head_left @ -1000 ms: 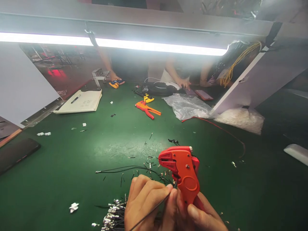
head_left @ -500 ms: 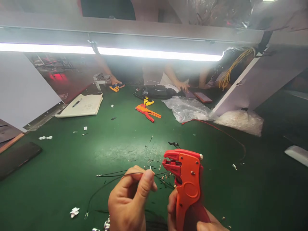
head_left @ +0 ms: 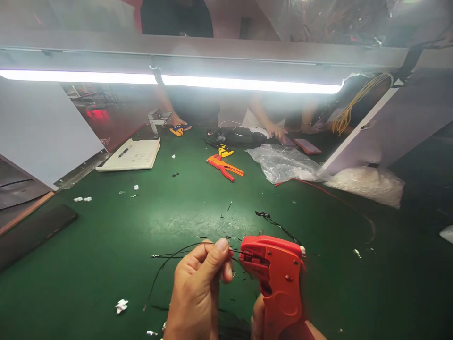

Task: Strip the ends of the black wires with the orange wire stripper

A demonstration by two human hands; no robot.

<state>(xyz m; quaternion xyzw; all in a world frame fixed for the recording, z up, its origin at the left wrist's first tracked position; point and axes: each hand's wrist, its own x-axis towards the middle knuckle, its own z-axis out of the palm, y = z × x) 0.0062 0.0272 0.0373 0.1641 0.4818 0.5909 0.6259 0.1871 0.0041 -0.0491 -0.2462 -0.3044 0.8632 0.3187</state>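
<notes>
Left hand [head_left: 198, 293]: low at the near edge of the desk [head_left: 106, 245], its grip pressed together, thumb and forefinger pinching a thin black wire [head_left: 170, 257] close to its end.
Black wire: its short free end runs right from the fingertips into the mouth of the red wire stripper [head_left: 278, 278]; the rest loops left and down over the green desk, and a second strand lies flat just behind it.
Right hand [head_left: 283, 328]: at the bottom edge of the view, mostly cut off, its grip wrapped round the handles of the red wire stripper; how hard it squeezes cannot be told.
Red wire stripper: upright, head pointing left toward the left fingertips, almost touching them.
Desk near the hands: scattered wire trimmings and small white scraps [head_left: 121, 305].
Middle of the desk: an orange and yellow hand tool [head_left: 224, 166] lying flat, a clear plastic bag [head_left: 283, 163] to its right.
Far left: a white notepad [head_left: 132, 155] with a pen.
Far edge: other people's hands [head_left: 278, 132] at work under the strip light [head_left: 170, 80].
</notes>
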